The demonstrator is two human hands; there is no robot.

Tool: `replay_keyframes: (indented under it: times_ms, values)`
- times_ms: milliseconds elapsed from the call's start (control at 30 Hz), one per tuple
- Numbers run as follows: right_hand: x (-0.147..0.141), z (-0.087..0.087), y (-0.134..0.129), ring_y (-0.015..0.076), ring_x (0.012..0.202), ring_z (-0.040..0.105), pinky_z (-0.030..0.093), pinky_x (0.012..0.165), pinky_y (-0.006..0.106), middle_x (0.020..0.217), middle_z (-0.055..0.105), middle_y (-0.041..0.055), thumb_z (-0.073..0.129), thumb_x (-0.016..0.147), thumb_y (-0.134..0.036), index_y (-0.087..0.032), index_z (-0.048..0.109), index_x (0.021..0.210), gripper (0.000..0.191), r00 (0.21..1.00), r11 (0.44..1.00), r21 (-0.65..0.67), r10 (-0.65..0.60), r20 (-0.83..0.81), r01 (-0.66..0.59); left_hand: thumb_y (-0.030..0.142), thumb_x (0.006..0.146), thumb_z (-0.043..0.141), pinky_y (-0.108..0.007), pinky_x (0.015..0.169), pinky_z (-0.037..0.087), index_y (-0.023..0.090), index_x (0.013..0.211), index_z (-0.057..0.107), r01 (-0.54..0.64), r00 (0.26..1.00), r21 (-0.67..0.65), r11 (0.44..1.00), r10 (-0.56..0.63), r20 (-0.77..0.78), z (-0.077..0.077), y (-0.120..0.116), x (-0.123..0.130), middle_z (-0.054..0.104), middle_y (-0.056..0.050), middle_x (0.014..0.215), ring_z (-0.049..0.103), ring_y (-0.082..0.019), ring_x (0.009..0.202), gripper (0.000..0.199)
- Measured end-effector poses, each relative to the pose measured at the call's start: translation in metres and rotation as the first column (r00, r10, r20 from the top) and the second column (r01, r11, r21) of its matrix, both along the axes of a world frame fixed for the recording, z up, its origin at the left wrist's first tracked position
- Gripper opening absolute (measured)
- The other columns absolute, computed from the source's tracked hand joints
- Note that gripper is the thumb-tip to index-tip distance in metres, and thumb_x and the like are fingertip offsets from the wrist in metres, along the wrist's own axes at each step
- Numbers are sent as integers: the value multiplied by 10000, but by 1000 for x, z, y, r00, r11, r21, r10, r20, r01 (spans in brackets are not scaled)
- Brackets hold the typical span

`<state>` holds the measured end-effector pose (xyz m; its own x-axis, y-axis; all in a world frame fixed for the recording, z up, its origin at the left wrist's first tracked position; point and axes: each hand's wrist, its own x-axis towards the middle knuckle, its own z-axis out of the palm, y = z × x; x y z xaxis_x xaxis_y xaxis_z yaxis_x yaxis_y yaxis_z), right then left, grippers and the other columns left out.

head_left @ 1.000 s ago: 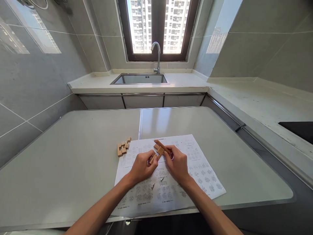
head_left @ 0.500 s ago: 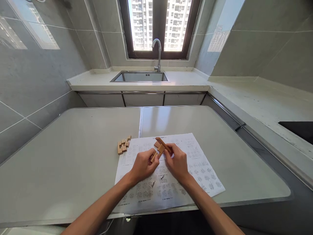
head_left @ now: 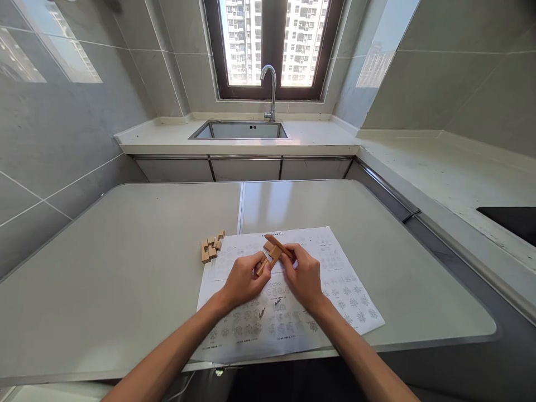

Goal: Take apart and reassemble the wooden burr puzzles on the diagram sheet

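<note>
Over the printed sheet (head_left: 293, 329), my two hands hold notched wooden puzzle pieces close together. My left hand (head_left: 245, 279) is closed on a wooden puzzle piece (head_left: 262, 264) pinched between thumb and fingers. In my right hand (head_left: 304, 276), the fingers grip a longer wooden puzzle piece (head_left: 278, 243), which slants up to the left. Between the hands the pieces cross and touch; whether they interlock I cannot tell. Several loose wooden puzzle pieces (head_left: 211, 247) lie in a cluster by the sheet's upper left edge.
The sheet lies on a pale table (head_left: 125, 268) with a seam down its far half. Past the table, a counter holds a sink (head_left: 238, 130) and a faucet (head_left: 272, 92) under a window. Another counter (head_left: 460, 167) runs along the right.
Both hands stay nearly in place, with the held pieces shifted very slightly. The loose pieces have not moved.
</note>
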<state>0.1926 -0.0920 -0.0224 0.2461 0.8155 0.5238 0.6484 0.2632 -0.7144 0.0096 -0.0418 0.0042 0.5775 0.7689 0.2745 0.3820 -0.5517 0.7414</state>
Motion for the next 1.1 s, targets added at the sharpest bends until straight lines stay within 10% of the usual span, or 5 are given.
replay_keyframes:
  times_ms: [500, 1100]
  values:
    - [13, 1, 6, 222, 719, 670, 496, 719, 340, 901, 775, 55, 565, 1027, -492, -219, 657, 1046, 289, 969, 971, -149, -209, -129, 189, 184, 861, 538, -284, 534, 249, 232, 684, 284, 136, 990, 266, 954, -121, -73, 0, -11, 4, 335, 71, 568, 284, -106, 508, 313]
    - [19, -5, 11, 236, 734, 673, 426, 703, 328, 910, 782, 72, 436, 1064, -512, -220, 659, 989, 375, 940, 923, -256, -323, -107, 288, 344, 988, 527, -307, 614, 315, 227, 643, 365, -230, 943, 280, 932, 285, -174, -1, 10, -4, 440, 23, 596, 419, -161, 580, 399]
